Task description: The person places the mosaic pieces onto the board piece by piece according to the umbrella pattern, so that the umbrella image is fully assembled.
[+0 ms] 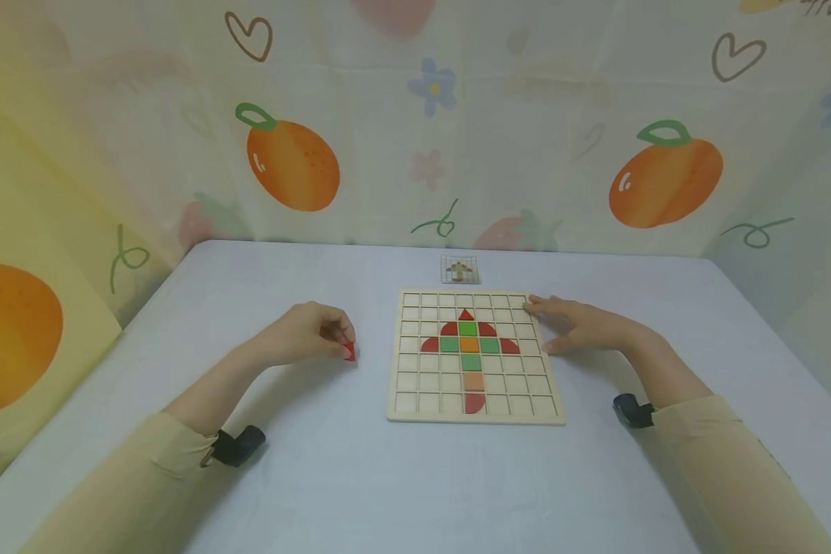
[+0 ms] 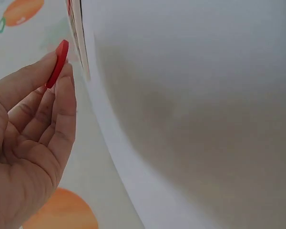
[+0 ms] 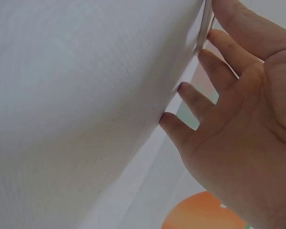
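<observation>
My left hand (image 1: 310, 334) is just above the table, left of the board, and pinches a small flat red tile (image 1: 350, 352) between thumb and fingers. In the left wrist view the red tile (image 2: 58, 64) stands nearly edge-on, so its full shape is hidden. A pale wooden grid board (image 1: 407, 382) lies in the middle of the table. On it, red, green and orange tiles form an arrow-like pattern around an orange square (image 1: 468, 345). With fingers spread and fairly straight, my right hand (image 1: 585, 325) rests at the board's right edge, its fingertips touching near the upper corner.
Behind the board lies a small card (image 1: 460, 269) printted with a similar pattern on a grid. A white cloth covers the table (image 1: 360, 485). A curtain printed with oranges (image 1: 294, 165) hangs along the back and sides. Each wrist wears a black camera (image 1: 238, 446).
</observation>
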`<state>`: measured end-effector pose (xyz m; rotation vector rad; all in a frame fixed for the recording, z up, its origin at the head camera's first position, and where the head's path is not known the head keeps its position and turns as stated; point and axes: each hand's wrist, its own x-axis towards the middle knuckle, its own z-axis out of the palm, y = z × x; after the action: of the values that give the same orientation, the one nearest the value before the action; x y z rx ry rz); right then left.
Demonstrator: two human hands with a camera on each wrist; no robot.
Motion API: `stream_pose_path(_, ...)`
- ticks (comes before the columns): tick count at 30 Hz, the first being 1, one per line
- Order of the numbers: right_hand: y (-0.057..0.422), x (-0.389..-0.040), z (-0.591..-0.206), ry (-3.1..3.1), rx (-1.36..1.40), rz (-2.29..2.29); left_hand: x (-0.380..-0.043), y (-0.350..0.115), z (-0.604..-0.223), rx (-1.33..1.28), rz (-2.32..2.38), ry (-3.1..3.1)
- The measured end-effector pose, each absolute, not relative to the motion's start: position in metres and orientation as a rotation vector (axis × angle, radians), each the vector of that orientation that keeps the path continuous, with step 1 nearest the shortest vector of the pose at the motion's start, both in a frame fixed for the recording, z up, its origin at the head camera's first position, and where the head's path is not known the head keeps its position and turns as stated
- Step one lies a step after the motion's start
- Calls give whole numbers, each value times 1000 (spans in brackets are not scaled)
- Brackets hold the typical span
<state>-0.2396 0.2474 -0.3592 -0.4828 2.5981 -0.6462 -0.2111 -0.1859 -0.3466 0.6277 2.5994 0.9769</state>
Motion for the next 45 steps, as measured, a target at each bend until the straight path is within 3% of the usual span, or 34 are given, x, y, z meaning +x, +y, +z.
stream_pose_path(19, 248, -240, -359, 2583, -493, -665, -187, -104, -336, 729, 1043, 2431)
stream_pose_path(45, 249, -243, -361, 2592, -482, -640, -179, -61, -364, 740, 953, 2407)
